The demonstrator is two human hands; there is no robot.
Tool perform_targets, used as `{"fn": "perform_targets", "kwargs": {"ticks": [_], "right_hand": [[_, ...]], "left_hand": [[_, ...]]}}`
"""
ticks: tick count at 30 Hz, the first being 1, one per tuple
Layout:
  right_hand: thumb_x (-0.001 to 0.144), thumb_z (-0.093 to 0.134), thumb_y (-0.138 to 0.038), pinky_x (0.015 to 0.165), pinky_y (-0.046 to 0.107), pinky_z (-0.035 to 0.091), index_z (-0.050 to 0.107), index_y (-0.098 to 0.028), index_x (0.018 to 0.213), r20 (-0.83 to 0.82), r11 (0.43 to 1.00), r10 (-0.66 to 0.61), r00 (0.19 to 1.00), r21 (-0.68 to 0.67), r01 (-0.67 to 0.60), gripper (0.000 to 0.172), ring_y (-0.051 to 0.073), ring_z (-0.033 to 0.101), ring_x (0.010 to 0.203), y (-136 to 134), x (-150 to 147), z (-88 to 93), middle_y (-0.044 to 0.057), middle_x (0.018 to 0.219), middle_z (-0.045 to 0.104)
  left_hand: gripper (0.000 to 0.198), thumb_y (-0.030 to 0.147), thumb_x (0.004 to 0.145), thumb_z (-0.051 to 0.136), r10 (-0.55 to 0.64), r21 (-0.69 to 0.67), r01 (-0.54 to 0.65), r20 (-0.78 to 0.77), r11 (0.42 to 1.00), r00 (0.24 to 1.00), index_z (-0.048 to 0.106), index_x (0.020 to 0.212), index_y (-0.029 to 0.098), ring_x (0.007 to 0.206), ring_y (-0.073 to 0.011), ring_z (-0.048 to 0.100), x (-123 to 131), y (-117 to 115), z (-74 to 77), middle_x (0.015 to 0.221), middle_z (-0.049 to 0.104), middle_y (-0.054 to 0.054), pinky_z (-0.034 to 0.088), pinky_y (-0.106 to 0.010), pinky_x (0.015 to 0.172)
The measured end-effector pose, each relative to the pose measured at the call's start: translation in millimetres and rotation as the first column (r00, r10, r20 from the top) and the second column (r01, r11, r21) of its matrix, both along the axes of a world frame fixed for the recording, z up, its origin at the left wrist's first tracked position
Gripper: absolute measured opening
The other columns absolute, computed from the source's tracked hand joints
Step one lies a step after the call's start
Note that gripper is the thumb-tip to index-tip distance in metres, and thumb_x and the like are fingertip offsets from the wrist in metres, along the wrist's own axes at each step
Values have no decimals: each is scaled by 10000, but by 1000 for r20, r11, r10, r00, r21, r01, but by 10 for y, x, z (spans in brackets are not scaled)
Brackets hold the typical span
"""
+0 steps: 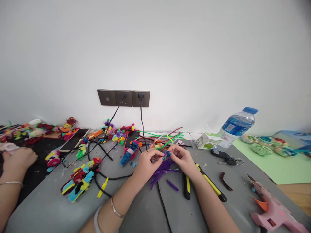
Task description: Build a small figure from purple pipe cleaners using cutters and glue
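Between the fingertips of my two hands is a small blue-purple piece of pipe cleaner (167,154); its exact shape is partly hidden by the fingers. My left hand (147,164) pinches it from the left with thumb and index finger. From the other side, my right hand (181,159) has its fingers closed on the same piece. Just below lies a bundle of purple pipe cleaners (161,171) on the grey table mat (145,207). One short purple length (172,185) rests apart from the bundle. A pair of pliers with black and yellow handles (211,184) lies under my right forearm.
Left are fuzzy colourful figures (84,178), a phone (74,139), black cables and another person's hand (23,158). Right stand a tilted water bottle (236,126) and small carton (208,140), with keys (229,160) and a pink glue gun (274,207) nearer me.
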State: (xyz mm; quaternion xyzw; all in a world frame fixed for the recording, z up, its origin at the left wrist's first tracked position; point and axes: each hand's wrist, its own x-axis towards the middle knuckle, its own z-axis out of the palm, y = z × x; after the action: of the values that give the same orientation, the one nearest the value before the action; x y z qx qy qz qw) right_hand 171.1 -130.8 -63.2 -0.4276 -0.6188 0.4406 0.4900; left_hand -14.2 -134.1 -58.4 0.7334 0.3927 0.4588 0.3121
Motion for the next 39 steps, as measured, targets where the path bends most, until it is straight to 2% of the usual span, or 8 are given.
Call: {"fn": "perform_targets", "kwargs": {"ticks": [10,27,34,39], "right_hand": [[803,660,-486,556,257,370,580,-207,819,23,1000,-14,1000,-4,14,291,139,452,595,-22,-1,34,-4,689,526],[809,647,-481,561,259,346,571,-206,824,25,1000,-2,1000,-13,2,285,135,426,589,-11,7,25,-18,671,487],[810,638,-497,571,263,375,587,-209,850,45,1000,-17,999,0,17,295,145,454,610,2,4,22,-3,688,510],[829,618,-510,616,275,422,602,-205,863,40,1000,-12,999,-12,12,307,162,523,668,7,9,20,25,765,588]], "left_hand": [[155,111,793,591,-6,10,6,-20,1000,1000,708,858,190,672,-130,631,1,-1,9,810,718,-19,469,-218,602],[167,111,791,586,-2,-2,2,-26,1000,1000,707,873,192,682,-133,638,10,-5,-7,804,719,-16,483,-225,625],[141,116,783,590,3,7,-3,-41,1000,999,688,852,191,686,-136,633,27,-24,-16,822,717,-21,483,-231,628],[139,113,802,581,53,17,-52,-60,998,997,682,849,195,676,-132,619,3,1,-8,771,701,-10,465,-224,622]]}}
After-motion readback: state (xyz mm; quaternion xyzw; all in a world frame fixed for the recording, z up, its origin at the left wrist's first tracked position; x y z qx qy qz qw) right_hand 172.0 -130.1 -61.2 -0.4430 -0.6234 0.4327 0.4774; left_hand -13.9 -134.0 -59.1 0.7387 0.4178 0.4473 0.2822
